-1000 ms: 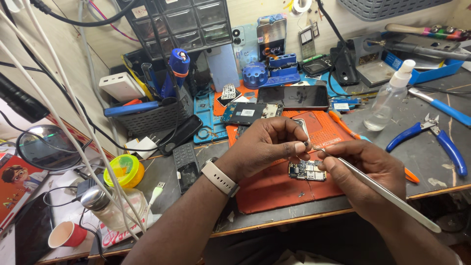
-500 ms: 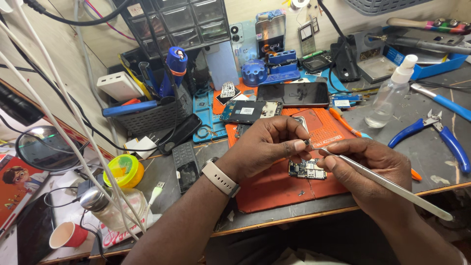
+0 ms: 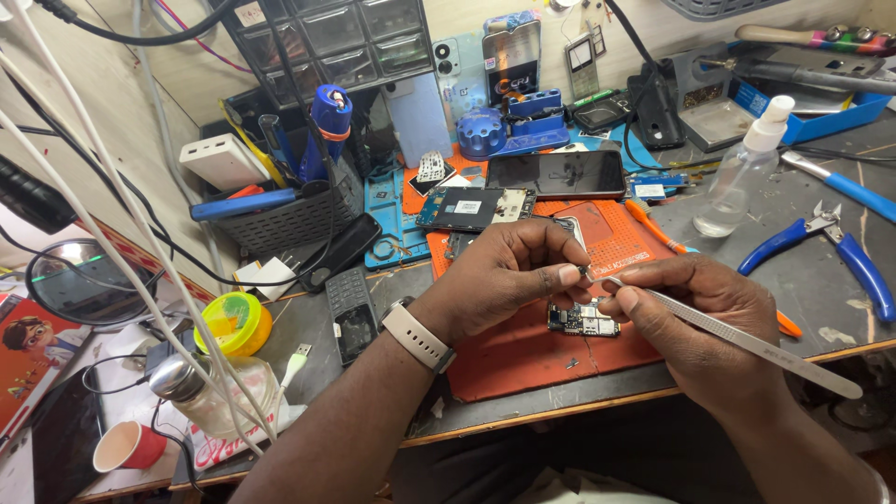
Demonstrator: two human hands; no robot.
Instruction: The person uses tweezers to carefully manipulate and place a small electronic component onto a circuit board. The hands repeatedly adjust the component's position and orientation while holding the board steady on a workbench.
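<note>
A small phone circuit board (image 3: pixel 584 320) lies on the orange work mat (image 3: pixel 523 364). My left hand (image 3: pixel 504 275), with a pale watch on its wrist, hovers just above the board and pinches a tiny part between thumb and forefinger. To the right, my right hand (image 3: pixel 700 322) grips long metal tweezers (image 3: pixel 747 341), whose tips meet the left fingertips over the board.
Behind the mat lie a dark phone (image 3: pixel 557 174), an opened phone body (image 3: pixel 474 207) and an old keypad phone (image 3: pixel 351 314). Blue-handled pliers (image 3: pixel 821 245) and a clear spray bottle (image 3: pixel 742 173) sit to the right. A yellow tub (image 3: pixel 235 322), a glass jar (image 3: pixel 201 397) and white cables crowd the left.
Both hands stay over the board; the tweezers' tips have come closer to the left fingertips. The view has shifted slightly.
</note>
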